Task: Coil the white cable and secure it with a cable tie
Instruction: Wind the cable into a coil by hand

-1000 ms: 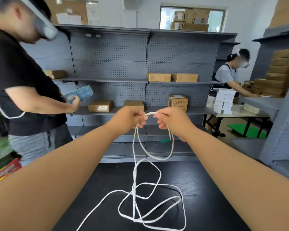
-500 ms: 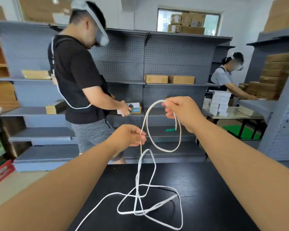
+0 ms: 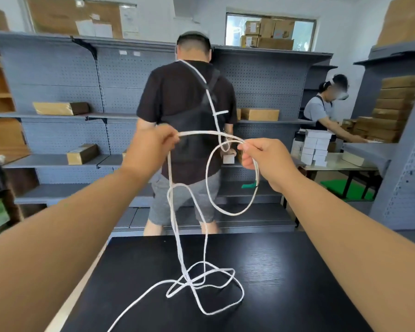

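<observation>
The left hand (image 3: 151, 149) and right hand (image 3: 266, 161) each pinch the white cable (image 3: 233, 213); crossed slack on the table (image 3: 285, 271) may knot when lifted.

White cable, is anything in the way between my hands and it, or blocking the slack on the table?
Nothing visible. The left hand and right hand both already grip the white cable, and the slack lies alone on the black table, though its crossed loops might snag.
</observation>
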Motion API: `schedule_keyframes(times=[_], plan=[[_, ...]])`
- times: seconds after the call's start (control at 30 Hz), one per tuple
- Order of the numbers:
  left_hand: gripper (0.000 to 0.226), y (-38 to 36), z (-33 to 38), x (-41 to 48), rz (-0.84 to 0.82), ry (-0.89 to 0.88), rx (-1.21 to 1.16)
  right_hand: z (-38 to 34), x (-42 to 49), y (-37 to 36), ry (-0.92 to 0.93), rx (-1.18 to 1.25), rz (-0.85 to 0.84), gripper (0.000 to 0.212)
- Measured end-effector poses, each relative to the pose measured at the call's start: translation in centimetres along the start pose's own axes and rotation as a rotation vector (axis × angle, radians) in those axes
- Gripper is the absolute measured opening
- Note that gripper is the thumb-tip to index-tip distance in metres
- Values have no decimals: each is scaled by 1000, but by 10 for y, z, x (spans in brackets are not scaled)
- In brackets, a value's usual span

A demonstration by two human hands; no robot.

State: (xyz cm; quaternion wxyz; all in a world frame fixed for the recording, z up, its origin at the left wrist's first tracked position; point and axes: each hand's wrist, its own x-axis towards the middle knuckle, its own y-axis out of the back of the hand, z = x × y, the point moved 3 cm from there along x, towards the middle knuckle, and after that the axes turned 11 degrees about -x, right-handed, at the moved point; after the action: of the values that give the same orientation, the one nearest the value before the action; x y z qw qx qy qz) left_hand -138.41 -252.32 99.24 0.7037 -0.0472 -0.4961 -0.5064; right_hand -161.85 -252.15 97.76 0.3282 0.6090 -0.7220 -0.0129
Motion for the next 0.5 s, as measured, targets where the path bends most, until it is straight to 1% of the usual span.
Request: schedule_keyframes(times=[0.07, 0.13, 0.17, 0.27, 0.33, 0.4, 0.43, 0.5], plan=[[14, 14, 5, 7, 87, -89, 20, -2, -2, -5, 11, -11, -11, 21], [16, 24, 13, 15, 108, -216, 88, -5, -3, -9, 31, -14, -23, 21], [15, 29, 15, 19, 97, -260, 125, -8, -3, -11, 42, -18, -34, 20], [6, 35, 12, 25, -59, -348, 391, -8, -2, -17, 27, -9, -44, 20], [16, 38, 0, 26, -65, -418, 481, -7, -1, -21, 29, -2, -61, 20], [10, 38, -8, 19, -23, -389, 433, -5, -2, -26, 30, -4, -68, 21], [7, 37, -12, 15, 7, -319, 340, -5, -3, -29, 27, -4, -66, 22], [12, 30, -18, 5, 28, -71, 96, -6, -4, -34, 27, 1, -64, 22]])
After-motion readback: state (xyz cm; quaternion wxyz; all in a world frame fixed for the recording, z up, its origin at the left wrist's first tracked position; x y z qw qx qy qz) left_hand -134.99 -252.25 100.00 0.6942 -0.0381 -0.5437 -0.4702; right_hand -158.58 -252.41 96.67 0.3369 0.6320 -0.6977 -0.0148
